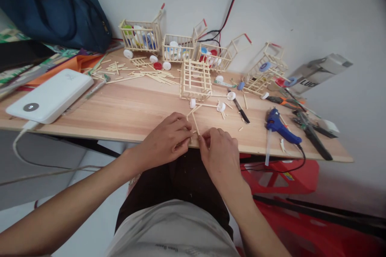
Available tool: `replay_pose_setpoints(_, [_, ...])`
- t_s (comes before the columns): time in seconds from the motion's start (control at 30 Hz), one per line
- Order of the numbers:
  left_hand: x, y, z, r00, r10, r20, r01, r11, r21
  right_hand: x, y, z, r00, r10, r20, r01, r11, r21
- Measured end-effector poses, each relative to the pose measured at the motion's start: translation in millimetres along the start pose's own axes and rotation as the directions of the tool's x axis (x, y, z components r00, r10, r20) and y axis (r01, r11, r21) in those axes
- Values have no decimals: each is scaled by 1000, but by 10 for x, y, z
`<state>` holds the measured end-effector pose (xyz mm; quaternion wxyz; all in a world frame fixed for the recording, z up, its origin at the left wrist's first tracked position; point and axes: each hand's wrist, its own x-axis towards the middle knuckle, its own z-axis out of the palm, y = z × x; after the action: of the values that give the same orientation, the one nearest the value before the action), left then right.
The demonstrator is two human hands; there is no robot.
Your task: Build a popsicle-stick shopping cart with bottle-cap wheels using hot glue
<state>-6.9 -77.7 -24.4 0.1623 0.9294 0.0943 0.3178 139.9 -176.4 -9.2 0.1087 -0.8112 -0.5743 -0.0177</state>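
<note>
Thin wooden sticks joined in a small frame (196,123) stand between my two hands at the table's front edge. My left hand (169,134) pinches the frame's left side, fingers curled. My right hand (219,150) grips its right stick near the lower end. Just beyond lies a stick basket (196,78) with its barred side facing up. Beside it are two stick axles with white cap wheels (221,107). Several finished stick carts, such as one filled with bottle caps (141,34), line the wall.
A blue glue gun (282,126), pliers (312,134) and a black pen (239,106) lie to the right. Loose sticks (158,76) are scattered behind. At left are a white power bank (50,95) with a cable and a blue bag (57,8).
</note>
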Motion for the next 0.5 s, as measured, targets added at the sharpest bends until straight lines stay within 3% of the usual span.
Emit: replay_pose_setpoints(0.5, [28, -29, -23, 998, -15, 65, 17, 1000, -26, -13, 58, 74, 997, 20, -68, -14, 996, 92])
